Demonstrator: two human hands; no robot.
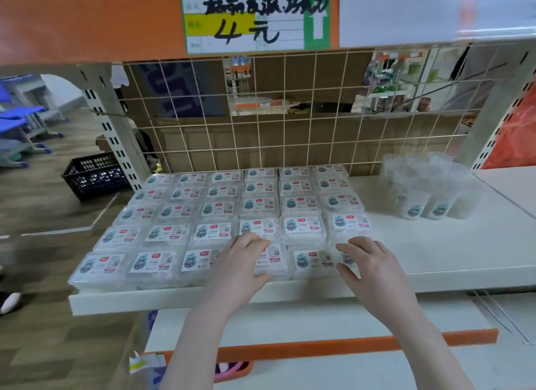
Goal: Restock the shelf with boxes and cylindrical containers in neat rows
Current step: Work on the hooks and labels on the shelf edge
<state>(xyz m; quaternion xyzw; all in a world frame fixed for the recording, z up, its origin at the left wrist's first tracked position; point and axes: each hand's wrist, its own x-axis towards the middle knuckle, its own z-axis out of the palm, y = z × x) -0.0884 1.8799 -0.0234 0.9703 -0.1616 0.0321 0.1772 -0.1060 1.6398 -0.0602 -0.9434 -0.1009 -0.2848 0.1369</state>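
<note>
Thirty-odd flat clear-plastic boxes (220, 209), glossy paper labels, gridded on a matte white shelf (435, 253).
Left hand (242, 262) and right hand (368, 262): fingers spread flat on front-row boxes; translucent cylindrical containers (420, 186) rear right.

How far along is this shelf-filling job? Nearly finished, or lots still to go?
Well along, it seems. The flat boxes already fill the left part of the shelf in tidy rows. Right now the left hand and right hand rest on the front-row boxes, apparently squaring them up. A few cylindrical containers stand loosely grouped at the back right, and the shelf space around them is bare, so that part looks left to do.
</note>
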